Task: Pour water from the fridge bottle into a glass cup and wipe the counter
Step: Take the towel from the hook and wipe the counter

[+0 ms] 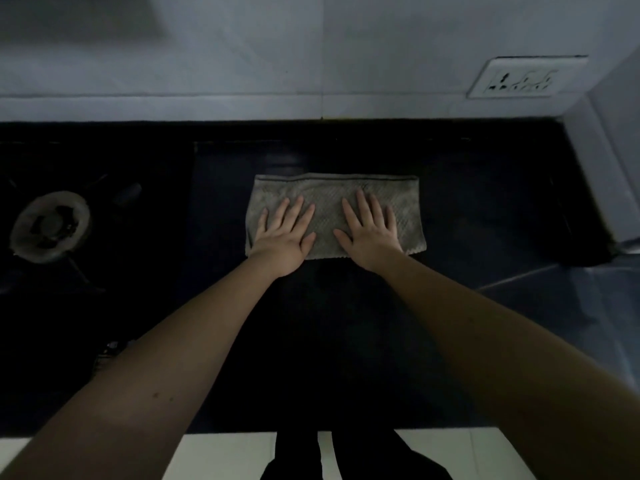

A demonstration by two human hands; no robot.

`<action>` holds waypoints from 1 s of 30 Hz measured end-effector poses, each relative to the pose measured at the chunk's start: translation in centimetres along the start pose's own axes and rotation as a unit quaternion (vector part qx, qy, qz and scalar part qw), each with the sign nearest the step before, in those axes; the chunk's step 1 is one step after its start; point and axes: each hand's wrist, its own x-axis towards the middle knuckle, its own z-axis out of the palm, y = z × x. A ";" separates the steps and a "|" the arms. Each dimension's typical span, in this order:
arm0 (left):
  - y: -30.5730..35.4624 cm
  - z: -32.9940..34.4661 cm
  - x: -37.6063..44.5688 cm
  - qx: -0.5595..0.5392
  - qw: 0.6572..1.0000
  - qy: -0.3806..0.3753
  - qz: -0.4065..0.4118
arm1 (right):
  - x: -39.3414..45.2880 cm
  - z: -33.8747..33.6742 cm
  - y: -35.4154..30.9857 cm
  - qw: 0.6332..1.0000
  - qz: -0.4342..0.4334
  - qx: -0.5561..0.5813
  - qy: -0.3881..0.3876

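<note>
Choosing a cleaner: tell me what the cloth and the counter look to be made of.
cloth: grey woven textile, likely microfibre or cotton; waffle-like texture, stitched hem, matte.
counter: dark, smooth, probably polished stone; faint sheen at right, but dim light leaves it open.

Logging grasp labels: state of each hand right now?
Left hand: open, flat on the cloth.
Right hand: open, flat on the cloth.

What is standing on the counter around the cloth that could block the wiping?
Nothing visible nearby. Both the left hand and right hand press flat on the cloth; the dark counter looks bare, and the stove burner sits apart, far left.
</note>
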 end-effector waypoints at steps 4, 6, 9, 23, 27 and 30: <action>0.1 1.2 -2.9 0.001 1.000 -0.012 -0.002 | -2.8 1.1 -1.2 1.000 0.000 -0.002 -0.010; 0.2 1.8 -4.4 0.001 1.000 -0.017 0.002 | -4.4 1.7 -1.7 1.000 0.001 0.000 -0.015; 0.2 2.9 -7.0 0.010 1.000 -0.019 0.005 | -7.2 2.5 -2.6 1.000 -0.004 0.003 -0.021; 0.8 8.5 -17.3 0.024 0.995 0.075 0.056 | -17.9 6.1 -5.0 1.000 0.000 0.023 -0.014; 1.4 8.7 -17.7 0.050 0.995 0.066 0.063 | -18.3 5.8 -5.1 1.000 0.000 0.020 -0.021; 1.8 8.5 -17.4 0.053 0.995 0.066 0.058 | -18.2 5.9 -4.9 1.000 -0.003 0.012 -0.024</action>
